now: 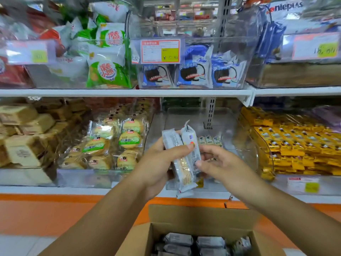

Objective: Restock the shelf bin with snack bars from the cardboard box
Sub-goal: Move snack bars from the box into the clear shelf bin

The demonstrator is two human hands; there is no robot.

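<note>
My left hand (158, 163) grips a bunch of grey-white wrapped snack bars (181, 156), upright, in front of the lower shelf. My right hand (219, 164) touches the right side of the bunch, thumb and fingertips on one bar. Behind them stands a clear plastic shelf bin (201, 119), nearly bare, with a short row of small bars (209, 140) lying at its bottom. Below, the open cardboard box (201, 217) holds several more grey wrapped bars (193, 244).
Round biscuit packs (118, 143) fill the bin to the left, yellow packs (299, 145) the bin to the right. The upper shelf (129, 92) carries bins of green and blue packs with a price tag (160, 51). An orange base strip runs under the lower shelf.
</note>
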